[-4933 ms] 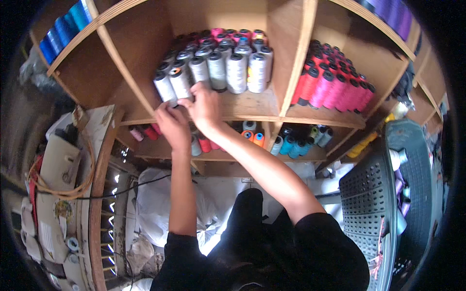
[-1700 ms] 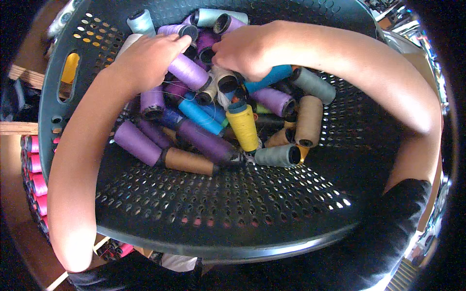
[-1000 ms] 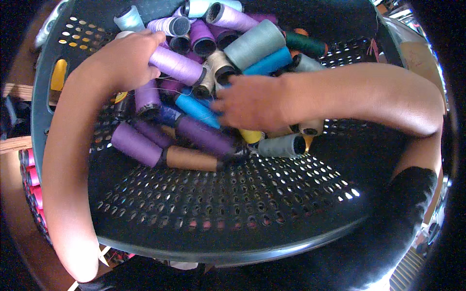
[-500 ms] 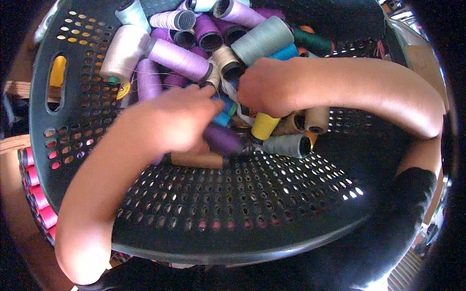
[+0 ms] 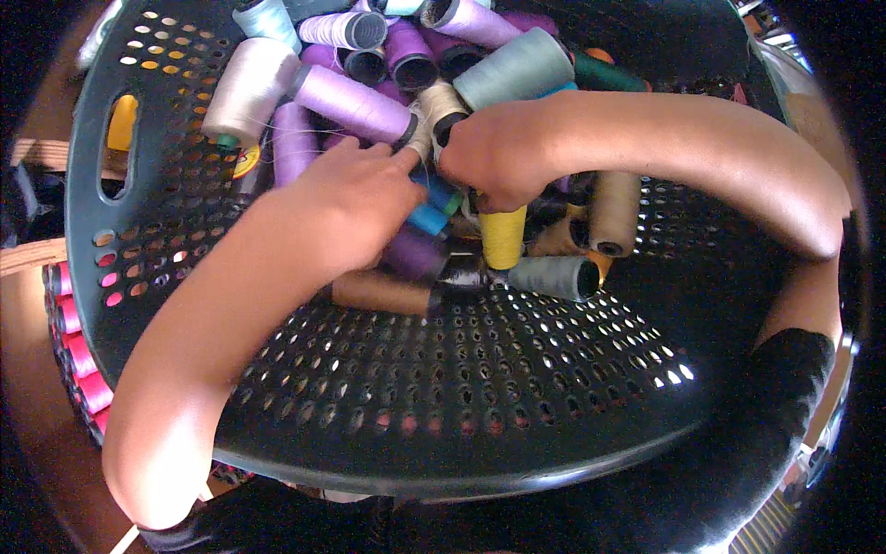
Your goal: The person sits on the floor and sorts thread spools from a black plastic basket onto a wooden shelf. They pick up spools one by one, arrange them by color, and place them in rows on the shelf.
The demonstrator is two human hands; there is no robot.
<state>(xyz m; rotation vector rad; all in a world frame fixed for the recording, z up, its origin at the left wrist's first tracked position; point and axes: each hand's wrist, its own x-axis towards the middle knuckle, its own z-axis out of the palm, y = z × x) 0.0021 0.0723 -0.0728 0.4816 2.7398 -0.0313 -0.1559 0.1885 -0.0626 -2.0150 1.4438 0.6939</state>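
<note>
A large dark perforated plastic basket (image 5: pixel 369 466) holds a heap of thread cones, and both my hands reach into it. My left hand (image 5: pixel 355 203) is over the middle of the heap, its fingers stretched toward a lilac cone (image 5: pixel 355 103) and some pale thread (image 5: pixel 420 138). Just beside its fingertips lies a blue spool (image 5: pixel 429 219), with a dark purple cone (image 5: pixel 413 254) below. My right hand (image 5: pixel 494 152) is closed beside a cream cone (image 5: pixel 441 100), above a yellow spool (image 5: pixel 504 238). What its curled fingers hold is hidden.
A grey-green cone (image 5: pixel 515 69), a beige cone (image 5: pixel 249 92) and several purple ones fill the far side. Brown cones (image 5: pixel 614 212) and a grey spool (image 5: pixel 554 278) lie nearer. Pink spools (image 5: pixel 85 360) stand outside the basket at left, near a wooden bar (image 5: pixel 37 257).
My left hand's fingers have straightened and moved up toward the pale thread. My right hand has curled closer to the cream cone. The yellow spool looks more upright, and the view has shifted slightly.
</note>
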